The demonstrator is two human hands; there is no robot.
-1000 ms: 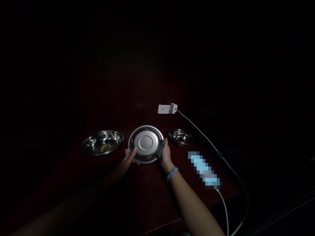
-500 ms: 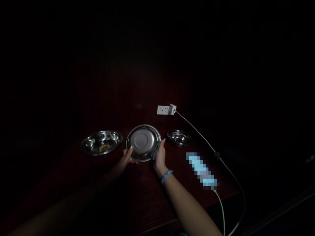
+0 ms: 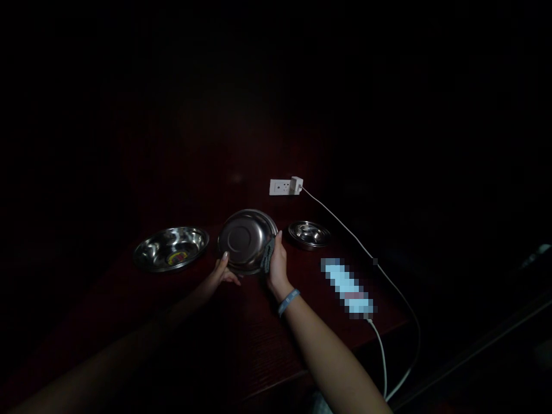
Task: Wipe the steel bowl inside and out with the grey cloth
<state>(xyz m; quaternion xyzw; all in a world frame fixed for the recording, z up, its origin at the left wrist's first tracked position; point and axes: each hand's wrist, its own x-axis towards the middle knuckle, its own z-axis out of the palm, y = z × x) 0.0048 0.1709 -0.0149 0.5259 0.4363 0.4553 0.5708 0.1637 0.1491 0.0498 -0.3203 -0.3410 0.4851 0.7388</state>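
Observation:
A round stainless steel bowl [image 3: 244, 238] is held up off the table, its underside with a ring mark facing me. My left hand [image 3: 222, 273] is closed on the lower left rim, thumb against the underside. At the right edge, my right hand [image 3: 278, 264] grips the bowl and presses a folded dark grey-green cloth [image 3: 268, 256] against its side. A blue band circles my right wrist. To the left lies a wide steel bowl [image 3: 155, 253] with a yellow and red sticker inside. To the right sits a smaller steel bowl [image 3: 309, 234].
On the dark red table [image 3: 263, 345] lies a phone-like lit device [image 3: 349, 287], blurred out, with a white cable [image 3: 382, 351] at its lower end. A white charger [image 3: 296, 184] is plugged into the wall socket [image 3: 279, 187]. The surroundings are very dark.
The held bowl has tilted, its underside turning further left. Both hands stay on it, and the cloth remains at its right side. The whole view has shifted slightly.

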